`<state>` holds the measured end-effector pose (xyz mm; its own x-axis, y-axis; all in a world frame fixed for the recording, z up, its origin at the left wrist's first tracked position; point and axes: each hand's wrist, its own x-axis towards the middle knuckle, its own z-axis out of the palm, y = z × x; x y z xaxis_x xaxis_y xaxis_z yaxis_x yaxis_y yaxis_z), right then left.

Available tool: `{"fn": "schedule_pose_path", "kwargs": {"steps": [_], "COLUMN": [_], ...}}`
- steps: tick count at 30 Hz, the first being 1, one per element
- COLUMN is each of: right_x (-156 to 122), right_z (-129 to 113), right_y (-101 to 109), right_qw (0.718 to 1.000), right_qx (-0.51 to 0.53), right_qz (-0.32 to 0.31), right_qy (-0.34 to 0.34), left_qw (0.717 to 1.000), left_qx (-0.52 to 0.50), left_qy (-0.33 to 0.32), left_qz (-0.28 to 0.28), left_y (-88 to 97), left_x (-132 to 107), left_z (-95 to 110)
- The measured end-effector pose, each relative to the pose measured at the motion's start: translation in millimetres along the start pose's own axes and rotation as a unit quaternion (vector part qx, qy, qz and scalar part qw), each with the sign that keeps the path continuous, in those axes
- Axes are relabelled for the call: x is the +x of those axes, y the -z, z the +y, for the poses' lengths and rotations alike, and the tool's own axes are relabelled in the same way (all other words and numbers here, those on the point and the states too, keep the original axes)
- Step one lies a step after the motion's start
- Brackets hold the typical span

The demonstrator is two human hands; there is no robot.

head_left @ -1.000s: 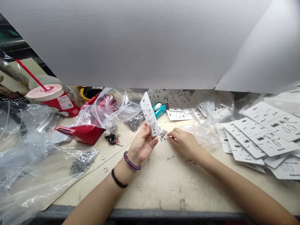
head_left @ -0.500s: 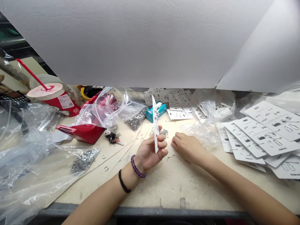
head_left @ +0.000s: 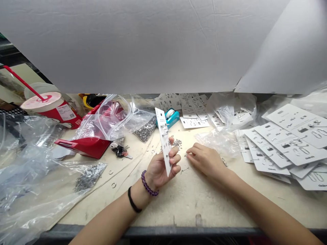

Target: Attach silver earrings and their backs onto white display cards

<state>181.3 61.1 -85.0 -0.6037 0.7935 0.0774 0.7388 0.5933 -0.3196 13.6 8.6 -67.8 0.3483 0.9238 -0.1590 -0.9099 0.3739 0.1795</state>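
Note:
My left hand (head_left: 160, 168) holds a narrow white earring card (head_left: 163, 137) upright, its back turned towards me, fingers wrapped round its lower edge. A purple bead bracelet and a black band sit on that wrist. My right hand (head_left: 205, 160) rests on the worktable (head_left: 184, 197) just right of the card, fingers curled with the tips pinched near the surface; whether they hold anything is too small to see. A small heap of tiny metal parts (head_left: 177, 143) lies on the table just behind the two hands.
Finished white cards (head_left: 288, 143) are stacked at the right, more cards (head_left: 191, 110) at the back. A teal tape dispenser (head_left: 172, 117), clear bags of metal bits (head_left: 145, 131), a red scoop (head_left: 85, 146), keys (head_left: 119, 150), a red cup with a straw (head_left: 51, 109) and loose plastic sheeting (head_left: 30, 177) fill the left.
My left hand turned the card from face-on to edge-on and then back side towards me, and drew it a little nearer. My right hand pulled back slightly from the heap of metal parts.

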Motion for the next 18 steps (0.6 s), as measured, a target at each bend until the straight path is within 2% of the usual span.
{"fn": "schedule_pose_path", "kwargs": {"steps": [4,9,18], "right_x": [3.0,5.2,1.4], "right_z": [-4.5,-8.4,-12.0], "right_y": [-3.9,-6.7,-6.0], "right_qw": [0.996,0.993,0.993], "right_qx": [-0.058,-0.086,-0.096], "right_qz": [-0.024,-0.026,-0.005], "right_qy": [0.057,0.074,0.064], "left_qw": [1.0,0.998,0.993], "left_qx": [0.017,0.008,0.029], "left_qy": [0.008,0.063,0.103], "left_qz": [0.011,0.026,-0.043], "left_y": [-2.2,-5.1,-4.6], "left_x": [-2.4,-4.7,-4.7], "left_z": [-3.4,-5.5,-4.7]}}
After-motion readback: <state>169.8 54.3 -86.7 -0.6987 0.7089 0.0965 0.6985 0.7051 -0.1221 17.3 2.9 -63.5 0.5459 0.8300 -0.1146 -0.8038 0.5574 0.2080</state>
